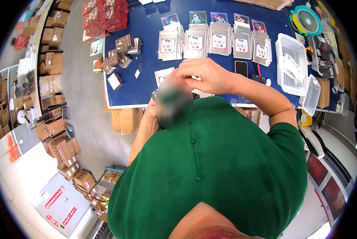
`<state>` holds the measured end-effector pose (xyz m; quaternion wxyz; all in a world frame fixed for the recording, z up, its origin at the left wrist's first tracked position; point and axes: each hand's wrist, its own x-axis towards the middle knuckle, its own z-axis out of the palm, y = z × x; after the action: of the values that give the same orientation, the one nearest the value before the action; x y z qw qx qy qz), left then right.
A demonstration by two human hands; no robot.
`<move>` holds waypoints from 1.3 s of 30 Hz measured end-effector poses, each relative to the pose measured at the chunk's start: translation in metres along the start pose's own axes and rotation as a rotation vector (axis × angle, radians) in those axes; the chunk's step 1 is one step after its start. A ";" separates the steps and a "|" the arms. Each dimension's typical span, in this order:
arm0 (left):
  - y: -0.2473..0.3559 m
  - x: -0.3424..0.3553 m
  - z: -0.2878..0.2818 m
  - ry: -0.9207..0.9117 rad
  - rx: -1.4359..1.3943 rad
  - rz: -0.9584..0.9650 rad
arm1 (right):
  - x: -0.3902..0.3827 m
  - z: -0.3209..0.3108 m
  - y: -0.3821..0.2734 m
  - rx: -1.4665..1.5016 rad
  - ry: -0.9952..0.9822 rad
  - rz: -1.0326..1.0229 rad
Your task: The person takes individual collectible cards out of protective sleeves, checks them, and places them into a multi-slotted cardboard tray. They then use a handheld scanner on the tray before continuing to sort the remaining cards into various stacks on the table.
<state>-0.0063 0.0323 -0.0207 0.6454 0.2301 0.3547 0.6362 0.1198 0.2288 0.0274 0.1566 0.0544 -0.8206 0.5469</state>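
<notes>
My right hand point(204, 73) is held at the table's near edge, its fingers curled and pressed together. What they pinch is hidden. My left hand point(149, 112) is just below and to the left, its fingers covered by a blurred roundish patch point(172, 103). A bit of something dark and patterned shows at the patch's left edge, too little to name. Just beyond the hands lies a white-bordered packet point(162, 75). Farther back, several stacks of clear-sleeved printed cards point(195, 44) stand in a row, with colourful picture cards point(198, 17) at their far ends.
Small brown patterned boxes point(124, 43) and red boxes point(106, 16) sit at the left of the blue table point(140, 89). A black phone point(241, 68), white plastic baskets point(292, 51) and a teal-yellow fan point(306, 20) are at the right. Shelves of cartons point(51, 63) stand far left.
</notes>
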 end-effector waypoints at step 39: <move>-0.076 0.070 0.124 0.003 -0.075 -0.153 | -0.134 -0.104 -0.030 -0.213 -0.089 -0.023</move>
<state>0.1328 0.1136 -0.0098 0.6996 0.1769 0.3481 0.5983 0.2748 0.3009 0.0482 0.1312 0.0710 -0.8796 0.4518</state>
